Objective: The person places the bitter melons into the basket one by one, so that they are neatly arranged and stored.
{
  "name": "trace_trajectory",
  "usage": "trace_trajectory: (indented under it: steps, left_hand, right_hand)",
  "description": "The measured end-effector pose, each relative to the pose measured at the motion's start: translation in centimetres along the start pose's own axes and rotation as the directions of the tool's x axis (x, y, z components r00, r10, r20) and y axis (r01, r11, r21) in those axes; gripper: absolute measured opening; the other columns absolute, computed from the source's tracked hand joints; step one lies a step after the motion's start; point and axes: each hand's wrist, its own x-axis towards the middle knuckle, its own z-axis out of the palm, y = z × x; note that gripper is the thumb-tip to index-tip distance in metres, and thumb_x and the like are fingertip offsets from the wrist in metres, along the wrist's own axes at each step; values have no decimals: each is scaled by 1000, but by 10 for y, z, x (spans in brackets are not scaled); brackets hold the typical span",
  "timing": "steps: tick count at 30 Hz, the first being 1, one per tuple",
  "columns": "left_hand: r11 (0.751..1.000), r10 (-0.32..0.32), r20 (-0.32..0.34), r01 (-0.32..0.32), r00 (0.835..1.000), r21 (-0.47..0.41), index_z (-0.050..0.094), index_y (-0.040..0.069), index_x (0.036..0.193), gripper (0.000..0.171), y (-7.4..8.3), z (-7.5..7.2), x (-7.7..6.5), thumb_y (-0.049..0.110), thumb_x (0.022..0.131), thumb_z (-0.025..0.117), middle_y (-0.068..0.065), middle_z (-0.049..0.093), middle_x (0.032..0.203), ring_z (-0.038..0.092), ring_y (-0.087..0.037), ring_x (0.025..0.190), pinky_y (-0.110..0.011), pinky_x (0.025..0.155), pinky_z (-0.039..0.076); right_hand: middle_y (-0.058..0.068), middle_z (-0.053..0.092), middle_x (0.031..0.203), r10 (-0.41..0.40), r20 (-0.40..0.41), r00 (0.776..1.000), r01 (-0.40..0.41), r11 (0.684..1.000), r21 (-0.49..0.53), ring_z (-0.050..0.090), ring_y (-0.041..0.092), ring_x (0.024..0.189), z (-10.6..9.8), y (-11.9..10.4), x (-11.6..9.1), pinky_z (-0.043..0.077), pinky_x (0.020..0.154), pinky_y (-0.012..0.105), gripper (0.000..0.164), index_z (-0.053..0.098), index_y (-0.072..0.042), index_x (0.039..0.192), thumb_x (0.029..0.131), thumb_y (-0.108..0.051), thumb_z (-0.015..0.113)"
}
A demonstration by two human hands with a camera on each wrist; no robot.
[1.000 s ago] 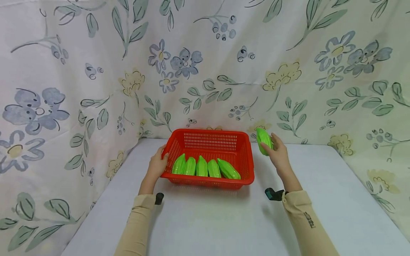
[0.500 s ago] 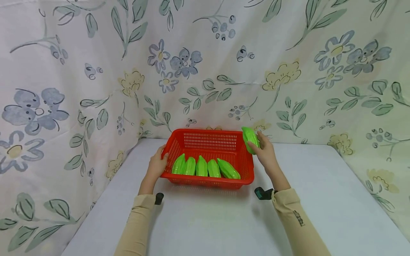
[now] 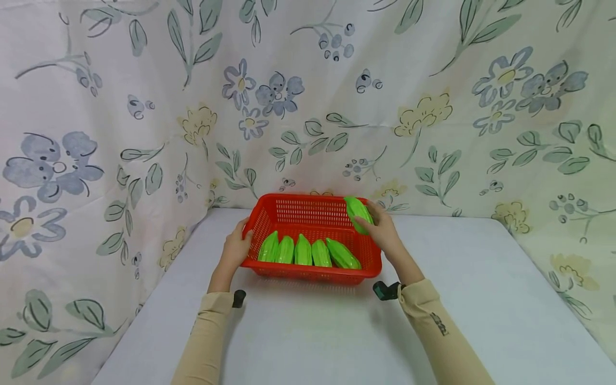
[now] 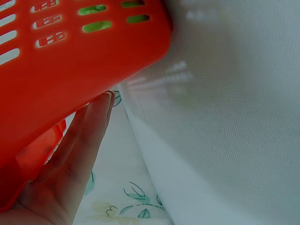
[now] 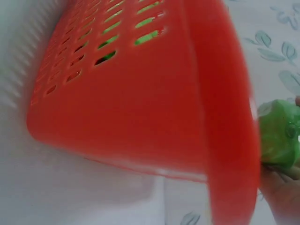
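A red plastic basket [image 3: 313, 272] with slotted walls stands on the white table, filling much of both wrist views. My left hand [image 3: 236, 247] grips its left end, thumb over the rim; in the left wrist view the fingers [image 4: 86, 136] lie along the outside under the rim. Over the basket's right end, my right hand [image 3: 383, 230] holds a bright green ridged gourd [image 3: 357, 211] with a pointed tip. Several similar gourds [image 3: 303, 251] lie in a row along the basket's front side. The right wrist view shows the held gourd [image 5: 279, 133] only partly, beyond the rim.
The white table [image 3: 308, 331] extends in front of the basket and to both sides. Behind it hangs a floral curtain [image 3: 317, 80], which also runs down the left side. A small dark device [image 3: 386, 290] is strapped at the right wrist.
My right hand has carried the gourd leftward, from beside the basket to above its right end, and slightly lower. The left hand and basket have stayed in place.
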Motion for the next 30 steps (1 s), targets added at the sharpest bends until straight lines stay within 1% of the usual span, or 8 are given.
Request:
trace_trajectory:
  steps: [9, 15, 20, 23, 24, 26, 28, 30]
  left_hand:
    - [1000, 16, -15, -16, 1000, 4, 30, 12, 152, 51, 0, 0, 0, 22, 104, 42, -27, 53, 137, 58, -30, 91, -41, 74, 50]
    - [1000, 11, -15, -11, 1000, 8, 30, 12, 153, 51, 0, 1, 0, 23, 104, 42, -27, 52, 137, 58, -31, 92, -41, 75, 50]
    - [1000, 6, -13, -6, 1000, 13, 30, 12, 153, 51, -1, 2, 0, 22, 104, 42, -28, 52, 138, 58, -31, 92, -42, 75, 50]
    - [1000, 2, -5, -2, 1000, 11, 29, 12, 153, 51, -2, 2, 0, 21, 104, 42, -28, 51, 138, 58, -31, 92, -41, 74, 50]
    - [1000, 1, -3, -1, 1000, 10, 29, 12, 153, 51, -2, 2, 0, 21, 104, 42, -28, 52, 138, 59, -31, 92, -40, 73, 50]
    - [1000, 0, -2, 0, 1000, 8, 29, 13, 153, 51, -2, 2, 1, 21, 104, 42, -28, 52, 137, 59, -31, 92, -39, 73, 50]
    - [1000, -1, -7, 1, 1000, 7, 29, 13, 153, 51, -1, 2, 1, 22, 104, 42, -27, 53, 137, 58, -31, 92, -39, 73, 50]
    - [1000, -2, -7, 2, 1000, 3, 29, 13, 153, 51, -1, 2, 1, 22, 104, 43, -27, 53, 137, 58, -31, 92, -38, 73, 50]
  right_hand:
    - [25, 35, 154, 53, 142, 989, -32, 989, -147, 36, 42, 139, 8, -8, 8, 36, 110, 54, 68, 27, 3, 151, 99, -30, 56]
    - [30, 41, 147, 118, 180, 977, -76, 972, -222, 43, 43, 134, 12, -9, 15, 39, 108, 54, 65, 31, 8, 147, 99, -30, 54]
    - [31, 45, 143, 147, 207, 967, -81, 952, -295, 48, 41, 128, 15, -8, 19, 42, 105, 53, 63, 36, 12, 143, 99, -30, 53]
    - [30, 51, 137, 161, 222, 962, -78, 937, -341, 53, 38, 119, 15, -9, 20, 46, 101, 50, 60, 41, 13, 139, 99, -31, 52]
    - [29, 54, 133, 165, 225, 960, -78, 933, -352, 55, 36, 114, 14, -9, 19, 48, 98, 49, 60, 42, 14, 138, 100, -31, 52]
    - [25, 60, 118, 169, 240, 956, -73, 928, -364, 57, 30, 101, 13, -10, 20, 51, 90, 43, 54, 49, 13, 131, 100, -31, 51]
    - [17, 62, 99, 171, 254, 952, -70, 928, -365, 57, 23, 87, 12, -10, 20, 52, 82, 39, 44, 56, 9, 117, 100, -31, 51]
    - [8, 56, 81, 180, 275, 944, -73, 930, -360, 53, 18, 74, 11, -11, 21, 50, 74, 34, 33, 59, 2, 98, 100, -30, 52]
